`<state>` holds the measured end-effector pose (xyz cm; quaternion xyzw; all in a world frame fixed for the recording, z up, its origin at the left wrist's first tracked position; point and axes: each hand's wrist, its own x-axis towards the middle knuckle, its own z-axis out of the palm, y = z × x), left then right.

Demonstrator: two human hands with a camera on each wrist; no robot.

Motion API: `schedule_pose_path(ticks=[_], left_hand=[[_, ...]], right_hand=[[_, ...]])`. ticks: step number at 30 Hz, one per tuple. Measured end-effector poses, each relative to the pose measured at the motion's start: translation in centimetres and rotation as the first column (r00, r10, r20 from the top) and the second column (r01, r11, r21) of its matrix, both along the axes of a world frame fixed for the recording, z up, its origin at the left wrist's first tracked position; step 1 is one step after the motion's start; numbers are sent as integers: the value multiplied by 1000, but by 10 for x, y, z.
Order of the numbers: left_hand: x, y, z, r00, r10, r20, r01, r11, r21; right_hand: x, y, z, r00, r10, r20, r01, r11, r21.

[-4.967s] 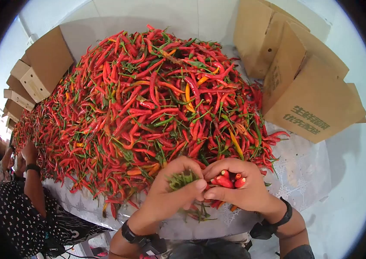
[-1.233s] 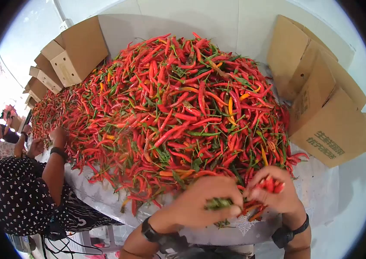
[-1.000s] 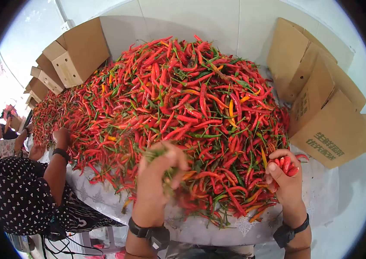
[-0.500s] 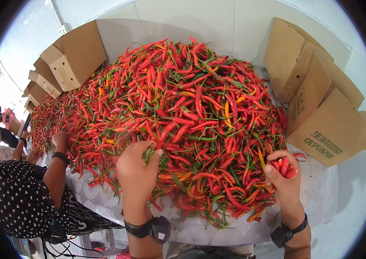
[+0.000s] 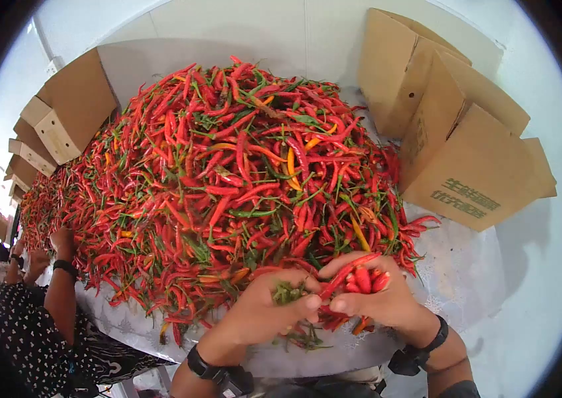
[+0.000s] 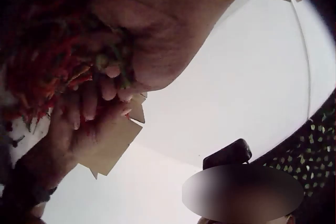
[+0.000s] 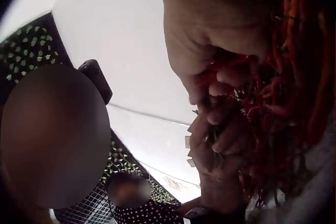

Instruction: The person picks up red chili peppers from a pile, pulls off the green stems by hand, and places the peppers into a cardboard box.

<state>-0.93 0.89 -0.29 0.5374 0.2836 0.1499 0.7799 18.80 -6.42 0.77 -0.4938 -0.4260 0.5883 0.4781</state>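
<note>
In the head view the left hand (image 5: 264, 310) curls round a bunch of green stems (image 5: 287, 292). Against it, the right hand (image 5: 377, 295) grips several red chilies (image 5: 363, 280), their cut ends facing up. One longer red chili (image 5: 347, 273) lies slanting between the two hands, near both thumbs; which fingers hold it is unclear. Both hands are in front of the large chili heap (image 5: 228, 179), close to the table's near edge. The left wrist view shows green stems (image 6: 125, 61) inside the left hand, and the right wrist view is dark, with the fingers of both hands meeting.
Cardboard boxes (image 5: 480, 159) stand at the right of the heap, and more boxes (image 5: 75, 99) stand at the back left. A person in a dotted black top (image 5: 19, 325) reaches into the heap on the left. Loose stems (image 5: 306, 339) lie on the table below the hands.
The left hand has come back from the heap's left part to the right hand, and a long red chili now lies between them. The head view has shifted.
</note>
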Motion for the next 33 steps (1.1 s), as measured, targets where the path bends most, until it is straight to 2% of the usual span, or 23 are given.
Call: schedule_pose_path(ticks=[1, 3, 4, 6, 10, 12, 16, 18, 19, 21, 22, 25, 26, 27, 28, 30, 31, 32, 33], left_hand=[[2, -2, -4, 1000, -10, -3, 10, 1000, 23], [5, -4, -4, 999, 50, -8, -48, 981, 189], [6, -5, -3, 997, 80, -7, -75, 960, 270], [7, -7, -2, 992, 129, -8, -120, 943, 310], [10, -13, -6, 966, 257, -28, -211, 845, 491], [12, -17, -7, 949, 316, -8, -252, 770, 586], [13, -19, -3, 929, 370, 26, -269, 623, 734], [15, -22, -2, 905, 420, 69, -278, 460, 844], [15, -24, -2, 892, 441, 94, -276, 371, 887], [16, -27, -4, 872, 466, 151, -308, 283, 908], [16, -28, -4, 860, 477, 180, -323, 238, 916], [12, -23, -5, 886, 446, 124, -345, 457, 820], [10, -21, -1, 873, 481, 86, -425, 662, 617], [6, -18, 6, 868, 495, 39, -474, 805, 358], [4, -14, 10, 873, 487, -9, -485, 872, 64], [0, -5, 6, 808, 564, 169, -550, 826, -123], [-3, -2, 4, 760, 606, 236, -565, 795, -219], [-5, 0, 3, 743, 618, 257, -569, 786, -243], [-8, 1, 3, 724, 633, 274, -575, 773, -266]], right_hand=[[1, 0, -1, 1000, 19, 18, -20, 999, 38], [0, 2, -3, 997, 60, 53, -66, 991, 114], [-1, 2, -3, 998, 46, 36, -49, 993, 103], [-3, -1, -4, 1000, 16, 2, -16, 997, 80], [-12, -2, -10, 994, -104, 42, 91, 967, 239], [-18, -3, -14, 973, -201, 116, 144, 914, 381], [-23, -6, -22, 952, -282, 123, 209, 887, 413], [-24, -8, -22, 943, -303, 139, 226, 888, 401], [-24, -8, -23, 928, -334, 165, 223, 854, 470], [-25, -7, -25, 895, -396, 206, 204, 773, 601], [-26, -7, -24, 902, -400, 162, 236, 771, 591], [-23, -8, -16, 896, -440, 59, 333, 755, 565], [-18, -8, -11, 880, -472, 45, 369, 741, 560], [-12, -9, -4, 860, -509, 33, 407, 724, 557], [3, -11, 5, 780, -612, 134, 383, 635, 671], [33, -16, 28, 613, -790, -33, 513, 365, 777], [59, -16, 41, 419, -907, -41, 506, 195, 840], [83, -18, 61, 266, -960, -84, 447, 45, 894], [106, -19, 84, 162, -981, -108, 341, -47, 939]])
